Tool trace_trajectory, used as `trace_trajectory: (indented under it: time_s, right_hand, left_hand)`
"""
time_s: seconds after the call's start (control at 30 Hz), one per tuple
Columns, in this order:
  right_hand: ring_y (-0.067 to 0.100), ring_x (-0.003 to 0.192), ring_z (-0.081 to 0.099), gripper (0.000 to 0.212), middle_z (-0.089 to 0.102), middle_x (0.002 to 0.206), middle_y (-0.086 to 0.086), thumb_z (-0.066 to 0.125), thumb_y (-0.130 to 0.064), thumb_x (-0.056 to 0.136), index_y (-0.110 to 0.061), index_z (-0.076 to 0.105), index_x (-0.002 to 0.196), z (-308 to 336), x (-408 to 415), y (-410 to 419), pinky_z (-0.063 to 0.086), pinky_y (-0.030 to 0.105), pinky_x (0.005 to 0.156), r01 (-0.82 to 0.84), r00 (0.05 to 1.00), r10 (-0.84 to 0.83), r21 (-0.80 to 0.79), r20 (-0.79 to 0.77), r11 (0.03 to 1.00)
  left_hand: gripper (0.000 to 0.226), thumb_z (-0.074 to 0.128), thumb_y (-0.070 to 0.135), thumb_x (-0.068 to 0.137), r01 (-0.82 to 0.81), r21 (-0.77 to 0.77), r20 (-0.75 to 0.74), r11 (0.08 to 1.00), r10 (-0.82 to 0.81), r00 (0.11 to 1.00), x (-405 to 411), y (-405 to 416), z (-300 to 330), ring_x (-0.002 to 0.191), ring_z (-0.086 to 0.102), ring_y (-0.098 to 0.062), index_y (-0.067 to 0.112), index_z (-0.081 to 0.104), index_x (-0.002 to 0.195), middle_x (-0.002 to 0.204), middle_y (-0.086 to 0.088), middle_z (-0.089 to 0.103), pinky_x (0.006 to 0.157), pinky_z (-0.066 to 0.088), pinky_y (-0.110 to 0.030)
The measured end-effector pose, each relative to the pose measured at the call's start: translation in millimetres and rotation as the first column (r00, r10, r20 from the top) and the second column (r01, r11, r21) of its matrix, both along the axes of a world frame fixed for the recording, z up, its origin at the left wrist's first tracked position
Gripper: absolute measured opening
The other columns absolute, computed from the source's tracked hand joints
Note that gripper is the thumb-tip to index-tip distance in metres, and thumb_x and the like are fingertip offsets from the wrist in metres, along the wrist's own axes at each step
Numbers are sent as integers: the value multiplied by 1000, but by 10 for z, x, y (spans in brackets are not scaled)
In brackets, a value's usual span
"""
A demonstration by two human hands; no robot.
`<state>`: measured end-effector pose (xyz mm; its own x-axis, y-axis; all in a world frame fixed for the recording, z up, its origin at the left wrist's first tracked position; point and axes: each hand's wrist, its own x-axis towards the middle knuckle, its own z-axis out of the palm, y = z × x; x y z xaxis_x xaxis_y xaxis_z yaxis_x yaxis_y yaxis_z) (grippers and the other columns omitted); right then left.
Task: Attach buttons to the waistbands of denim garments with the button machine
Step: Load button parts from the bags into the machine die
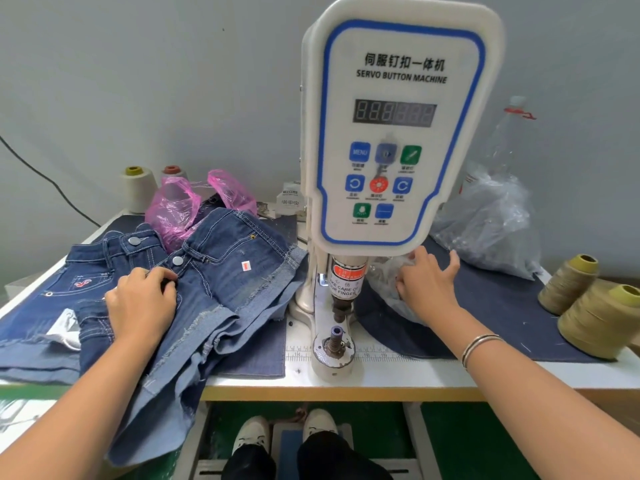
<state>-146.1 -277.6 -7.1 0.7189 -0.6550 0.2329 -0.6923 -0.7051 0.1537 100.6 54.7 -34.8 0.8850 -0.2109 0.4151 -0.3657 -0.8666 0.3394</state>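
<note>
Left hand (140,299) pinches the denim shorts (221,271) waistband at nine o'clock of the button machine (394,133); right hand (427,282), fingers spread, rests on a clear plastic bag (384,282) at three o'clock, contents unclear.

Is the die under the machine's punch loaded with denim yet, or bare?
Bare. The lower die stands uncovered; the denim shorts lie to its left, under the left hand.

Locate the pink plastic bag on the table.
In the head view the pink plastic bag sits at the back left, behind the denim shorts, beside the thread cones, left of the button machine.
</note>
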Motion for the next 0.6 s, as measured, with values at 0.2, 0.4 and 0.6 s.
trace_trajectory:
  time_s: [0.2,0.4,0.6]
  right_hand:
    - [21,116,38,9,46,118,-1,66,-25,87,-25,73,82,88,-110,153,-5,56,111,-72,957,66,13,282,997]
    - [18,101,49,20,60,91,-7,60,-22,91,-26,71,74,113,-108,328,13,40,96,-117,912,95,32,399,993]
    - [15,83,46,32,59,73,-7,43,-22,95,-27,56,66,45,-128,125,14,33,81,-64,972,38,102,231,993]
  left_hand:
    - [16,58,15,91,-10,13,18,1000,10,1000,9,5,-18,100,52,-42,15,73,99,100,-19,63,87,37,-51]
    - [17,58,16,92,-5,4,15,1000,5,1000,5,3,-25,101,51,-42,14,72,101,103,-19,63,89,37,-52]
    - [30,66,0,78,149,-33,160,988,-142,977,-100,-52,38,111,44,-40,9,69,107,117,-19,55,96,29,-56]
